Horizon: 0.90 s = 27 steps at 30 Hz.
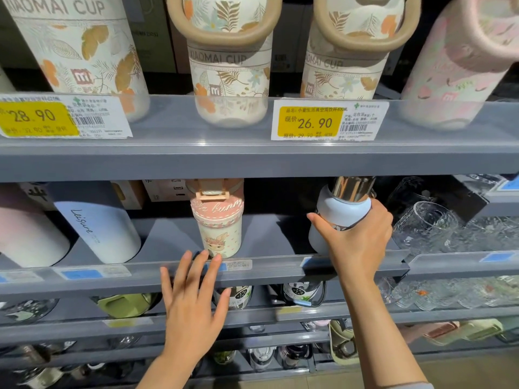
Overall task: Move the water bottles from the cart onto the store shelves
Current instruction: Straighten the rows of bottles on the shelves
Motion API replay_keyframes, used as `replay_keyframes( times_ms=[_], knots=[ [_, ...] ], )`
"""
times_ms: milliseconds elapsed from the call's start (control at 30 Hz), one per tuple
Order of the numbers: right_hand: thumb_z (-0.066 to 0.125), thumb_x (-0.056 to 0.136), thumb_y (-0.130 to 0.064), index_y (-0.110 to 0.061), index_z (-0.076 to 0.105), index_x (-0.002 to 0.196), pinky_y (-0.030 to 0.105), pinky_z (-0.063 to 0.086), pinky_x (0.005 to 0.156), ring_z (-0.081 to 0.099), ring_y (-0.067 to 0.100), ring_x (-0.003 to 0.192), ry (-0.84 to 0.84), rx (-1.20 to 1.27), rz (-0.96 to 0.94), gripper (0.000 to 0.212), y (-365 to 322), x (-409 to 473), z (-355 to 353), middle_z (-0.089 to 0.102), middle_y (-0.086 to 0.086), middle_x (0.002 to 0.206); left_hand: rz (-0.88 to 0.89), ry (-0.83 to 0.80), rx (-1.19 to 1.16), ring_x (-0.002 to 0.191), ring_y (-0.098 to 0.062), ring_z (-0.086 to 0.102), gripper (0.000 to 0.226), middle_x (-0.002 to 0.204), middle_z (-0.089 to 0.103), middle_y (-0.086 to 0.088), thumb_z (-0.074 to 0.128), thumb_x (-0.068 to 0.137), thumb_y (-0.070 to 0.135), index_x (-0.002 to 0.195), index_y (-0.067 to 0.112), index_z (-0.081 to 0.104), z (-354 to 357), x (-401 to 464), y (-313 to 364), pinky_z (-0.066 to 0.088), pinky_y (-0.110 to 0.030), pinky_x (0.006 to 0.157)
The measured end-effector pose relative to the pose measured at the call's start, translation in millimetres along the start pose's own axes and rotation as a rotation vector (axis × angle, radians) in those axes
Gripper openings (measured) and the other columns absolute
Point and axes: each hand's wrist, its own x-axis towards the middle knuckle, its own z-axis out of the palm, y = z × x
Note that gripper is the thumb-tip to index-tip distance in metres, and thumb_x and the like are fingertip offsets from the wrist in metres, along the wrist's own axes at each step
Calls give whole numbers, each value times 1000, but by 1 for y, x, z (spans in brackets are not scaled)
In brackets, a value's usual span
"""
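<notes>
Nearest, the left hand [193,299] is spread flat, fingers straight and apart, its tips lying over the front rail of the middle shelf [280,272] just below the pink bunny cup [217,220]. To the right, the right hand [356,240] wraps its fingers and thumb round the pale blue bottle [337,209] — long axis near upright, leaning slightly, shiny silver cap [351,188] pointing up under the upper shelf [252,158], base at the middle shelf's front edge. Further back stand floral cups [229,71] on the upper shelf — beside them yellow price tags [309,123]
</notes>
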Motion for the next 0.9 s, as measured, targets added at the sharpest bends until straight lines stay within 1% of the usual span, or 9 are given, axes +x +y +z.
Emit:
replay_keyframes(
  times_ms=[167, 300, 433, 533, 633, 733, 800, 833, 900],
  knots=[
    [87, 50, -58, -11, 45, 130, 46, 48, 84, 39, 27, 121, 6, 6, -10, 102, 1, -6, -2, 48, 9, 125, 19, 15, 25, 138, -34, 30, 55, 139, 43, -9, 30, 97, 49, 140, 16, 39, 2, -1, -1, 10, -59, 116],
    [81, 53, -63, -8, 42, 133, 46, 44, 96, 39, 25, 122, 0, 83, -40, 104, 6, -16, -11, 48, 9, 127, 34, -21, 32, 141, -32, 28, 56, 144, 43, -10, 29, 98, 50, 143, 17, 36, -2, -1, -2, 12, -60, 116],
    [74, 75, -52, 1, 42, 132, 51, 41, 97, 44, 31, 118, 90, 148, -234, 84, 2, -49, -20, 45, 16, 128, -7, -14, -31, 147, -25, 16, 58, 152, 34, -11, 30, 98, 51, 145, 18, 35, -13, -7, -11, 12, -57, 117],
    [66, 81, -47, -5, 37, 137, 48, 44, 99, 46, 27, 122, -100, 258, -352, 75, -33, -83, -1, 41, 5, 133, -137, -23, -8, 149, -25, 9, 61, 154, 29, -13, 28, 96, 55, 145, 19, 35, -24, -9, -30, 5, -56, 117],
    [72, 78, -47, -12, 31, 141, 44, 43, 103, 43, 26, 128, -182, 270, -397, 84, -71, -94, 25, 38, 2, 138, -132, -60, 63, 146, -30, 17, 61, 154, 29, -13, 28, 95, 54, 145, 20, 35, -30, -9, -53, 10, -61, 115],
    [86, 66, -40, -7, 31, 140, 15, 33, 97, 40, 17, 123, -329, 308, -255, 97, -96, -85, 43, 39, -3, 124, -77, -63, 103, 139, -32, 31, 58, 147, 40, -13, 24, 97, 53, 144, 21, 35, -32, -10, -67, 20, -65, 110],
    [89, 61, -37, -16, 29, 139, 3, 31, 86, 43, 8, 117, -484, 351, -188, 100, -102, -85, 56, 41, -9, 120, -68, -43, 117, 136, -32, 36, 56, 142, 46, -14, 25, 97, 52, 141, 20, 38, -30, -9, -69, 23, -66, 108],
    [88, 62, -37, -25, 30, 134, 5, 36, 83, 48, 7, 115, -538, 349, -166, 94, -101, -88, 64, 46, -12, 119, -74, -30, 111, 136, -32, 35, 55, 141, 46, -13, 26, 97, 51, 141, 19, 39, -29, -9, -69, 23, -66, 108],
    [85, 65, -39, -33, 33, 117, 22, 47, 77, 59, 12, 104, -540, 295, -137, 74, -98, -95, 74, 57, -13, 113, -72, -5, 91, 138, -32, 33, 55, 142, 44, -12, 27, 98, 50, 141, 18, 39, -26, -10, -68, 20, -65, 111]
  ],
)
